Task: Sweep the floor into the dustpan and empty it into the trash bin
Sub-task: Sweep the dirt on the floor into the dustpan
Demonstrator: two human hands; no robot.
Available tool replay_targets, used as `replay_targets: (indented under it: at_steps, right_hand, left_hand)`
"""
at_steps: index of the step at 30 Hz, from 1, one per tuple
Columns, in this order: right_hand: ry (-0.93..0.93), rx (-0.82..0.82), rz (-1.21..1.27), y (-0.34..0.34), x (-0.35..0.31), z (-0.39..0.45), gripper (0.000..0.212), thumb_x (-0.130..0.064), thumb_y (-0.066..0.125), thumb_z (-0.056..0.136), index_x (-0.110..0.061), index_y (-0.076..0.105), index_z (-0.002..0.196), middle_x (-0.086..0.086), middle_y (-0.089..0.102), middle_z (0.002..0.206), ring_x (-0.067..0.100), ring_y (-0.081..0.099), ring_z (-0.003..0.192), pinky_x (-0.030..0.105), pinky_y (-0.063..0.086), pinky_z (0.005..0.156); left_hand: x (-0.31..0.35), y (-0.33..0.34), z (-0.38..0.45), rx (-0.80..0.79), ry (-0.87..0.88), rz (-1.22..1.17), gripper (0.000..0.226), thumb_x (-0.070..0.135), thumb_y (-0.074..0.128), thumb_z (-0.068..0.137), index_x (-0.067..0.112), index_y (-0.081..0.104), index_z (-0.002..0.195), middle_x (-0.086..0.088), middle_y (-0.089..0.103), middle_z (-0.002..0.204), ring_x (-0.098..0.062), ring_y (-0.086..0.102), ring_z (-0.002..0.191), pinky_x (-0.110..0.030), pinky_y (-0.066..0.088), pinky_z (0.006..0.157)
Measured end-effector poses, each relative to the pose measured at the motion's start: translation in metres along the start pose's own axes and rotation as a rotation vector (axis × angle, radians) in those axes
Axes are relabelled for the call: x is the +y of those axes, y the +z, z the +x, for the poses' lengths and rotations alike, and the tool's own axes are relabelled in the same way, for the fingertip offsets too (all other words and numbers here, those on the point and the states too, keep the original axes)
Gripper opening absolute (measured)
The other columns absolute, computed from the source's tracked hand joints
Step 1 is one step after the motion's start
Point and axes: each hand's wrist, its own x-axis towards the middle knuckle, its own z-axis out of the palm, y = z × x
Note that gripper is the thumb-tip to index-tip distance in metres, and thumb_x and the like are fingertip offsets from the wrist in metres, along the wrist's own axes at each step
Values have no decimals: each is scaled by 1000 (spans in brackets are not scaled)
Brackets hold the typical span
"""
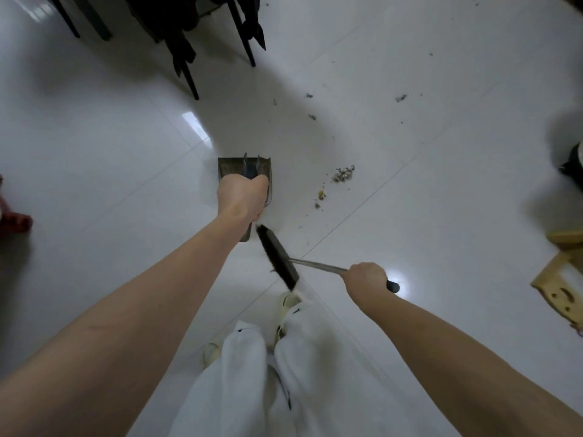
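Note:
My left hand (pixel 242 197) is closed around the upright handle of a grey dustpan (pixel 227 168), whose pan lies on the white tiled floor just beyond my fist. My right hand (pixel 366 278) grips the metal handle of a broom, whose black bristle head (pixel 277 257) sits on the floor between my feet and the dustpan. A small pile of grey and yellow debris (pixel 342 174) lies on the floor to the right of the dustpan. Scattered dust specks (pixel 400 98) trail away to the upper right. No trash bin is in view.
Black chair legs with dark cloth hanging (pixel 189 42) stand at the top left. A wooden object (pixel 561 279) lies at the right edge and a dark object (pixel 574 165) above it. Something red (pixel 14 220) is at the left edge. My white trousers and slippers (pixel 288 302) are below.

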Motion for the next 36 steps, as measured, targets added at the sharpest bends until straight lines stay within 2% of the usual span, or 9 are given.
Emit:
replay_targets:
  at_steps: [4, 10, 13, 15, 17, 22, 26, 32, 36]
  right_hand:
    - [106, 6, 15, -9, 15, -1, 38, 2, 53, 84, -10, 56, 120, 2, 62, 106, 19, 63, 92, 25, 37, 46]
    - [192, 113, 274, -16, 45, -5, 48, -1, 49, 89, -7, 44, 136, 3, 64, 103, 18, 64, 85, 25, 48, 57]
    - [241, -101, 877, -16, 51, -11, 18, -3, 42, 94, 0, 50, 110, 12, 60, 83, 23, 62, 66, 28, 51, 53]
    - [309, -295, 1436, -26, 48, -15, 15, -2, 40, 96, 3, 44, 109, 18, 55, 73, 25, 57, 55, 31, 52, 44]
    - [357, -297, 1667, -30, 44, -16, 17, 1, 41, 95, 6, 46, 111, 19, 57, 71, 24, 58, 52, 28, 53, 40]
    - [429, -299, 1697, -26, -1, -24, 12, 2, 36, 93, 2, 47, 98, 10, 48, 60, 15, 37, 46, 22, 33, 44]
    - [588, -268, 1782, -25, -44, -34, 18, -3, 37, 95, -4, 45, 78, 10, 47, 59, 16, 36, 46, 23, 31, 44]
    - [771, -109, 1944, -27, -118, -70, 9, -1, 37, 92, -3, 46, 89, 10, 48, 61, 18, 41, 43, 23, 35, 39]
    - [883, -99, 2092, 0, -157, -105, 15, 0, 33, 91, -4, 48, 94, 9, 48, 57, 17, 39, 40, 23, 34, 38]
  left_hand:
    - [7, 15, -5, -29, 19, 30, 13, 10, 50, 89, 8, 50, 76, -5, 42, 64, -16, 39, 46, -9, 29, 32]
    - [18, 27, -9, -96, 67, 63, 6, 9, 51, 88, 6, 53, 84, -5, 45, 59, -15, 40, 43, -20, 33, 39]
    - [25, 29, -6, -136, 85, 121, 10, 11, 53, 87, 7, 53, 78, -6, 48, 59, -18, 43, 45, -24, 35, 45]
    - [32, 30, -4, -174, 100, 160, 13, 12, 53, 87, 9, 52, 74, -5, 48, 59, -18, 43, 46, -24, 35, 46]
    - [40, 29, 1, -221, 132, 205, 17, 12, 53, 87, 8, 52, 71, -5, 48, 57, -18, 42, 44, -23, 34, 44]
    - [51, 19, 14, -331, 185, 320, 20, 12, 53, 87, 7, 53, 68, 3, 47, 36, -17, 41, 39, -22, 34, 44]
    - [56, 15, 20, -450, 259, 420, 18, 15, 55, 87, 6, 53, 72, -5, 49, 55, -20, 43, 44, -24, 34, 48]
    - [42, 10, 0, -682, 366, 585, 27, 15, 55, 88, 10, 48, 62, -4, 45, 51, -19, 39, 40, -21, 31, 45]
    - [25, 18, -26, -814, 440, 702, 26, 14, 54, 84, 11, 45, 60, -5, 44, 51, -20, 39, 42, -23, 32, 48]
